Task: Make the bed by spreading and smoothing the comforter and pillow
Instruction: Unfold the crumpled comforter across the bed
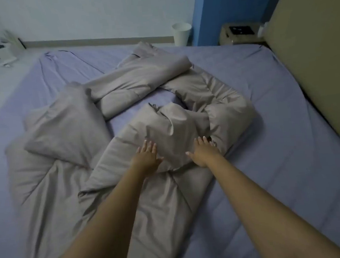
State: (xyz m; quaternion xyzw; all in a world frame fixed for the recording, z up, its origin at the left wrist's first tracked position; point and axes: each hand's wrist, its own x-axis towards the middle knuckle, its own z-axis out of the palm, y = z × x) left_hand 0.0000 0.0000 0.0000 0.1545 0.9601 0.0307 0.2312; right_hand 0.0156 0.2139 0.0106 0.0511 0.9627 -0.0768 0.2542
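On the bed (286, 123), the grey comforter (162, 200) is bunched up in a messy heap over the purple sheet (263, 80). Both hands, the left hand (147, 158) and the right hand (203, 152), are laid flat on it with fingers spread. A grey pillow (63, 127) is seen to the left, resting on the comforter.
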